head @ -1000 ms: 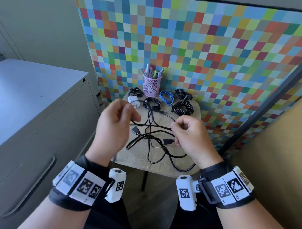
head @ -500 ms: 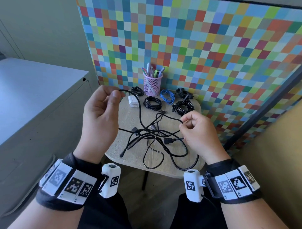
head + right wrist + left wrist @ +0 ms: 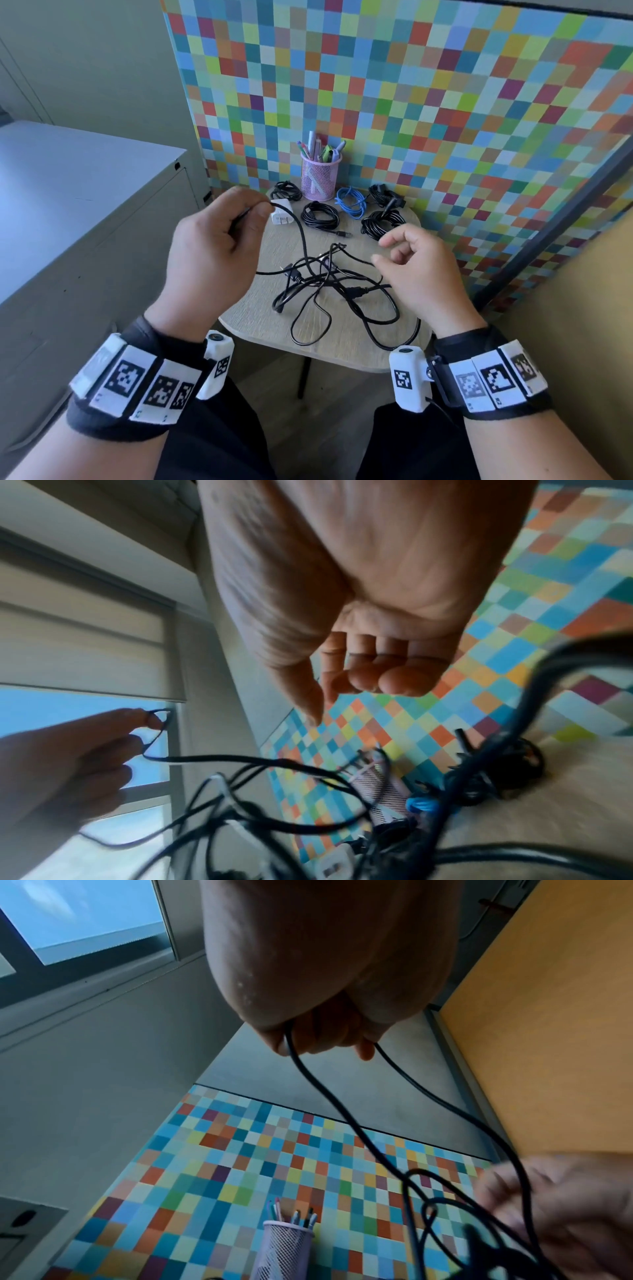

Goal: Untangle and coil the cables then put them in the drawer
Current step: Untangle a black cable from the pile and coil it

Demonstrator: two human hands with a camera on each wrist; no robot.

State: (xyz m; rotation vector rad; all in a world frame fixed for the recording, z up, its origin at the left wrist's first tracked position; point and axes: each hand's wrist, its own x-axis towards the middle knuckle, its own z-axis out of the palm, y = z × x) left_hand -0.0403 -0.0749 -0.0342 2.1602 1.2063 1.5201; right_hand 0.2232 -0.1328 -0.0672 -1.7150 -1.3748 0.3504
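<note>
Left hand (image 3: pixel 212 246) pinched one thin black rubber cable (image 3: pixel 301 236), raised from the tangled heap (image 3: pixel 329 284); right hand (image 3: pixel 421 270) hovered loosely curled, empty. Light, limp, snag-prone: best gripped near a plug.

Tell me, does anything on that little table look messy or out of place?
Yes: the black cables at the table's near side lie in a loose knot, while those behind are neatly coiled. The left hand lifts one strand from it.
</note>
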